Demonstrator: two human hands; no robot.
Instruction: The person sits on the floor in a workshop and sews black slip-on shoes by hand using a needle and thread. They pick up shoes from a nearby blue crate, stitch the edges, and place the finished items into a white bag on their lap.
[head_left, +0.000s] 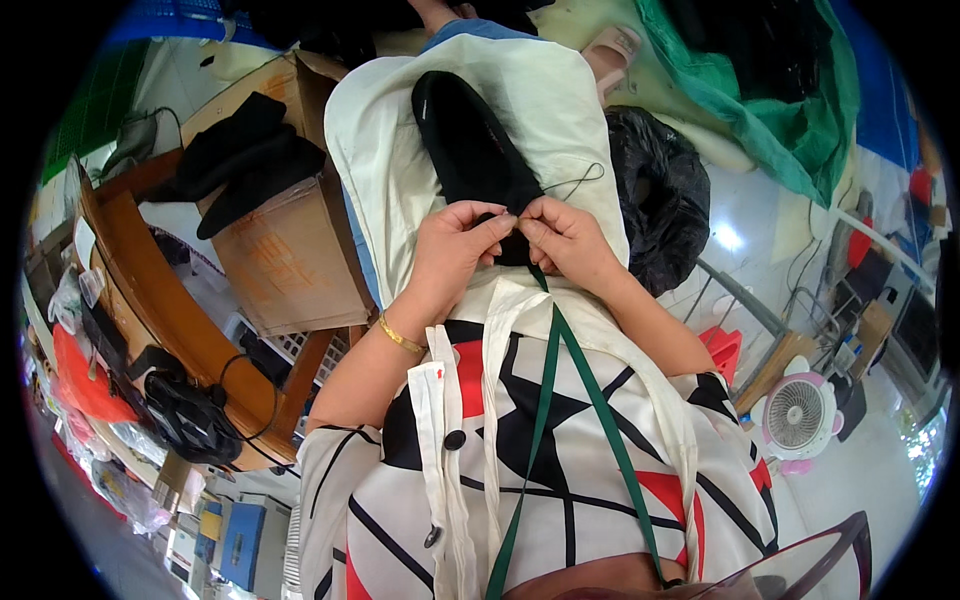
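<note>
Closest in, lower right, glasses (858,545) cut off by the rim; then a green lanyard (594,400) running up the middle. And here are the hands, centre frame: left hand (452,242) and right hand (572,243), thumbs and forefingers pinched, tips meeting over the black shoe (470,150). What's between them? Too small to tell! The shoe lies on white cloth (375,120), upper centre, its lower end partly covered by those hands. Looks light, soft and flexible, hardly fragile; I'd grip its opening's edge. A thin dark loop (601,168) pokes out rightward, thread or wire, can't say. Beyond, upper left, a cardboard box (290,260).
</note>
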